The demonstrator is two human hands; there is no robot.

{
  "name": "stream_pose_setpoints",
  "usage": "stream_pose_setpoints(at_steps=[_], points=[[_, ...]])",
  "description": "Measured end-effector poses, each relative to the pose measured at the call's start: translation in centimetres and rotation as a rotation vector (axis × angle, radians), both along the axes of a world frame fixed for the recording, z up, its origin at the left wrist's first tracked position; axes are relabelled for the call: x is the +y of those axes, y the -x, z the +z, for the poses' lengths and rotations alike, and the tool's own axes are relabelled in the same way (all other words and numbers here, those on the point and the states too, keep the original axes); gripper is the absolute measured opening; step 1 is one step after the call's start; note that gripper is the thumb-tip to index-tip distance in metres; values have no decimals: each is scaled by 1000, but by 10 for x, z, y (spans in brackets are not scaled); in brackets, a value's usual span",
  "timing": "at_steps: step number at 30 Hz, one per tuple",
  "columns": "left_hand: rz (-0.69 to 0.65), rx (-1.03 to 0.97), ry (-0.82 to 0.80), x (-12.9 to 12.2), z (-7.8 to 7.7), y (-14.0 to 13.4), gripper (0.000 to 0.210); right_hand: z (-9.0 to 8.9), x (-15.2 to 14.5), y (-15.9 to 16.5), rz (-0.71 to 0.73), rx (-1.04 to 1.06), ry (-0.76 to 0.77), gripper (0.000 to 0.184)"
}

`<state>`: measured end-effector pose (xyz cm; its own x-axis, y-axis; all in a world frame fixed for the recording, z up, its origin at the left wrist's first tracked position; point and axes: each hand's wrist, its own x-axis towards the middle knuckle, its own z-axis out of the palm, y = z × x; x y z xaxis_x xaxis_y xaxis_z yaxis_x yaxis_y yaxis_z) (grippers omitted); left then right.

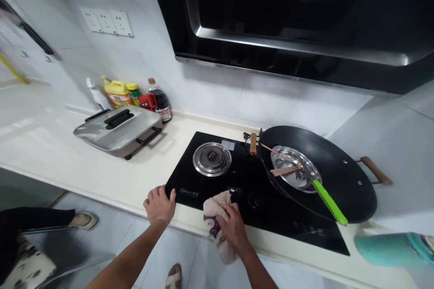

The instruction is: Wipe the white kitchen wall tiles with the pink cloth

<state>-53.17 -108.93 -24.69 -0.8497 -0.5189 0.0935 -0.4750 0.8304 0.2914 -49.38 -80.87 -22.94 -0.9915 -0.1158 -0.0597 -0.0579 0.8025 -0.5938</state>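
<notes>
My right hand [233,228] grips a pale cloth [217,203] with dark purple marks, pressed to the front edge of the black glass gas stove [183,180] beside a knob [236,194]. Part of the cloth hangs over the counter's edge. My left hand [160,205] rests on the counter at the stove's front left corner, fingers spread and holding nothing. Behind the hands lies the round left burner [212,159]. A large black wok [359,189] covers the right side; in it are a metal dish [281,153], wooden chopsticks [286,170] and a green-handled utensil [328,201].
A lidded electric pan [149,131] stands on the counter [84,167] at left, with several bottles behind, including a dark one [162,101]. A range hood [288,18] overhangs the stove. A teal bottle [386,248] lies at right. Another person's leg [44,219] shows lower left.
</notes>
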Motion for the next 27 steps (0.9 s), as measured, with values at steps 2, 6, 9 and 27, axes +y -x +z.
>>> stream_pose_setpoints(at_steps=[2,6,9,27], points=[[-2,1,0,0,0,0,55,18,0,24,18,49,13,35],[-3,4,5,0,0,-2,55,56,22,83,6,133,-47,45],[-2,4,2,0,0,-2,54,66,52,118,-69,99,-153,48],[-1,24,-13,2,-2,-7,49,37,26,148,29,-221,-359,50]])
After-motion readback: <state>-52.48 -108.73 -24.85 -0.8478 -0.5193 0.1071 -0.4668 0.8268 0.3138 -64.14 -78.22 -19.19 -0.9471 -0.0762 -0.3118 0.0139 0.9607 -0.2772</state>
